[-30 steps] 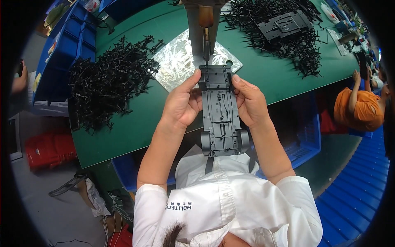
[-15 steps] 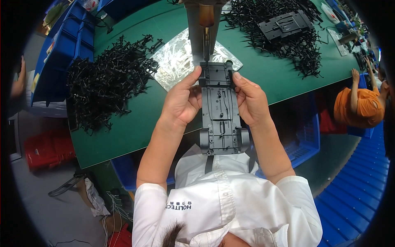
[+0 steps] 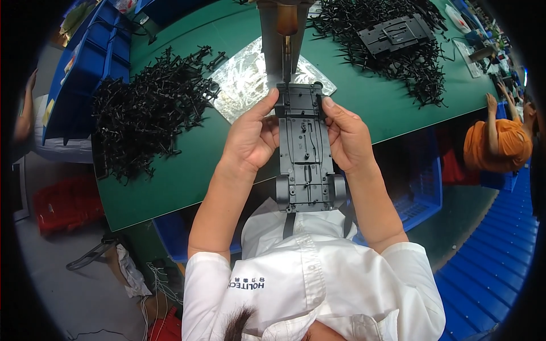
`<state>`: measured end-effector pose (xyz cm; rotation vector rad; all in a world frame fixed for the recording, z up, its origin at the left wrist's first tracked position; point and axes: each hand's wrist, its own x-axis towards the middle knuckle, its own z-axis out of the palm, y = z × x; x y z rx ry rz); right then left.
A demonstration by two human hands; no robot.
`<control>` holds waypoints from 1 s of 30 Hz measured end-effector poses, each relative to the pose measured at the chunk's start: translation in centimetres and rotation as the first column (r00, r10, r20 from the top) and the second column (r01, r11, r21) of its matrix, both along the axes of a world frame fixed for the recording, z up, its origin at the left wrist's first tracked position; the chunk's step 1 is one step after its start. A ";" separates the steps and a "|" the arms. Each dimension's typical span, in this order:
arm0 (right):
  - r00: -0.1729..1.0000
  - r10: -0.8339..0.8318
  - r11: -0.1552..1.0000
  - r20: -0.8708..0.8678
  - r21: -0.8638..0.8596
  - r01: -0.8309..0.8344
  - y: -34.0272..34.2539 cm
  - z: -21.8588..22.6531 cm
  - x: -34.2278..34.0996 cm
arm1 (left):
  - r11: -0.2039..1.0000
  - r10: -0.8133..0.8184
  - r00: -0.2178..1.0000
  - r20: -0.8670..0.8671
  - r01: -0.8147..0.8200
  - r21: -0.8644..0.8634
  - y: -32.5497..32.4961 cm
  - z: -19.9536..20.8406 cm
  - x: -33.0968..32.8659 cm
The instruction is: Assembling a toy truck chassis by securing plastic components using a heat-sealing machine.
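A long black plastic housing (image 3: 302,149) is held lengthwise between both hands, ribs and posts on its upper face. My left hand (image 3: 254,133) grips its left edge near the far end, thumb on top. My right hand (image 3: 347,133) grips the opposite edge in the same way, thumb near the corner. Just above the housing's far end stands a narrow metal tip (image 3: 287,59) hanging from a vertical bench machine (image 3: 271,42). Whether the tip touches the plastic, I cannot tell. Under the machine lies a shiny silver sheet (image 3: 239,85).
Black plastic pieces lie heaped at the left (image 3: 153,111) and far right (image 3: 392,57) of the green table (image 3: 145,199). Another black housing (image 3: 395,34) rests on the right heap. Blue bins (image 3: 85,68) stand at the left edge. A person in orange (image 3: 495,145) is at the right.
The housing has shifted very slightly toward the far side under the metal tip. Both hands keep the same hold. People at the left and right edges moved a little.
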<state>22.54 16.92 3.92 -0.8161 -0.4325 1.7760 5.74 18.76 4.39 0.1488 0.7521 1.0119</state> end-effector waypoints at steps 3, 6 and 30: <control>1.000 0.016 1.000 -0.010 -0.001 -0.016 0.1 -0.1 0.0 | 1.000 0.014 1.000 0.005 -0.014 0.002 0.1 -0.2 -0.1; 1.000 0.019 1.000 -0.015 0.001 -0.019 0.2 0.0 -0.1 | 1.000 0.017 1.000 0.009 -0.017 0.003 0.1 -0.1 -0.1; 0.998 -0.045 0.999 0.038 -0.009 0.045 0.5 0.7 -0.2 | 0.999 0.018 1.000 0.007 -0.018 -0.040 0.8 -0.2 0.0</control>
